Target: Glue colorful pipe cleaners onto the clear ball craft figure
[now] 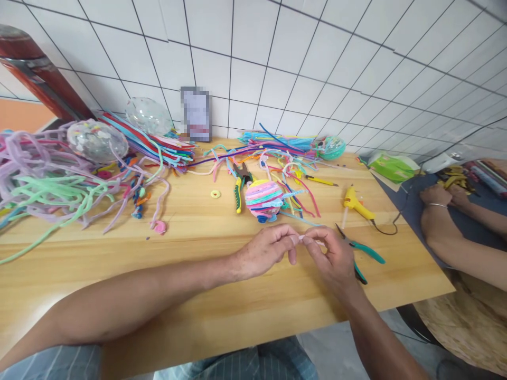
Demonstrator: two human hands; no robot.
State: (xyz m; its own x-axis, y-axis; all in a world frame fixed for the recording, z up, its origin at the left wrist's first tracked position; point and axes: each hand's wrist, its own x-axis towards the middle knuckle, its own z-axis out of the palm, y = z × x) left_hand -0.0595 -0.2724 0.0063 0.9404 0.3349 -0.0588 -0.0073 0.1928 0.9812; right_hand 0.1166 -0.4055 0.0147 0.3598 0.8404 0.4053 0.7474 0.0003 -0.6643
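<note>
My left hand [273, 248] and my right hand [330, 253] meet above the front of the table, fingertips pinched together. Between them is a short pale pink pipe cleaner [301, 238], mostly hidden by the fingers; a bit of it shows past my right fingers. Just beyond the hands rests a ball wrapped in striped pipe cleaners [263, 199], pink, yellow and teal. Yellow-green cutting pliers [238, 192] lie to its left. Close to my right hand are teal-handled long-nose pliers [366, 250], partly covered by that hand.
A yellow glue gun [358, 205] with a cord lies on the right. Tangled pipe cleaners [59, 184] and a clear ball [97, 140] fill the left side. A phone [197, 113] leans on the tiled wall. At far right another person's hands [439, 195] work over a dark surface.
</note>
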